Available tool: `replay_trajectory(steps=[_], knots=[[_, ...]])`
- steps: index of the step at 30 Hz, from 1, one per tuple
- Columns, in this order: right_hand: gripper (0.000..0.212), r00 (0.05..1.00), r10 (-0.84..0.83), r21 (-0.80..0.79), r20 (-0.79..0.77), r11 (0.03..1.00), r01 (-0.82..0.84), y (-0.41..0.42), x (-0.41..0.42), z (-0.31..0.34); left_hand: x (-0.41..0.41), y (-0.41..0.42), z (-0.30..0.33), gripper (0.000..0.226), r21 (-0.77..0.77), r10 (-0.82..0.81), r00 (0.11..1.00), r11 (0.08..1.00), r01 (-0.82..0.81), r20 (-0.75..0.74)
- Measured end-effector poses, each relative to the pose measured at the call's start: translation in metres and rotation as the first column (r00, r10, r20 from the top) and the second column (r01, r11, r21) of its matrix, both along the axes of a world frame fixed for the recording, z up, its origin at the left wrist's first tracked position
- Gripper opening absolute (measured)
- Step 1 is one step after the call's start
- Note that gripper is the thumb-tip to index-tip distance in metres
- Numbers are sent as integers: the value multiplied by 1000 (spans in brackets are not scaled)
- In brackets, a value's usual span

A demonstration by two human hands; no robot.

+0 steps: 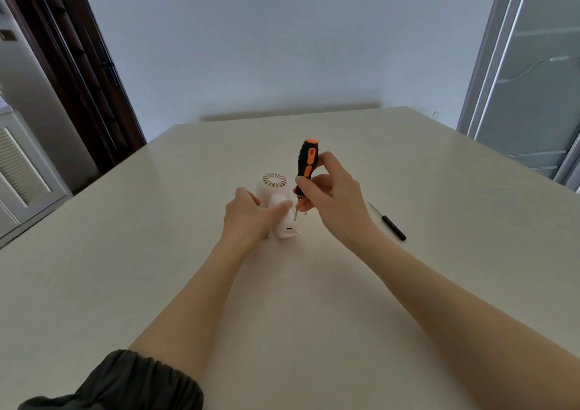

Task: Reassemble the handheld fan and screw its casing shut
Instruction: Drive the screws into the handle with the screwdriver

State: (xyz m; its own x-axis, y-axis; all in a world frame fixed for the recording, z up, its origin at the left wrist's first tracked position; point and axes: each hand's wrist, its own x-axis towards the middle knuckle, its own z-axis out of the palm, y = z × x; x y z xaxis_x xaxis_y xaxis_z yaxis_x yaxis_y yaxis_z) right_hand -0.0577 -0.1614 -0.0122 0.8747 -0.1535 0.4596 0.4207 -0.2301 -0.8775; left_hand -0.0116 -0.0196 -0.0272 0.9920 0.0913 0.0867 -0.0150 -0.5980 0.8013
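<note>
A small white handheld fan [272,187] lies on the pale table [157,252], its round grille facing up and its handle pointing toward me. My left hand [248,215] grips the handle from the left, thumb across it. My right hand [329,196] holds an orange-and-black screwdriver [307,166] nearly upright, fingers pinching the lower part of its grip. The thin metal shaft runs down to the handle's near end, where the tip touches the casing. The screw itself is too small to make out.
A slim black-handled tool [389,223] lies on the table to the right of my right hand. The table's far edge meets a pale wall. A dark door frame [78,74] stands at the left, a glass door [533,80] at the right.
</note>
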Motion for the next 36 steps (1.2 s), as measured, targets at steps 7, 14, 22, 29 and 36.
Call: replay_trajectory(steps=[7,14,22,29,36], knots=[[9,1000,-2,-28,12,1000,2,2,-2,1,5,-1,5,47,-45,-83,993,996,79,-85],[16,997,-26,-140,71,990,36,3,-4,3,6,1,4,40,-394,-104,986,918,45,-130],[17,977,-107,-276,183,949,156,4,-6,-3,11,5,0,45,-661,3,1000,750,15,26],[10,974,-154,-443,168,871,214,4,-8,-3,21,9,-9,40,-701,32,995,712,40,90],[11,968,-166,-667,187,702,249,6,-8,-3,26,12,-15,25,-652,-12,993,754,85,116]])
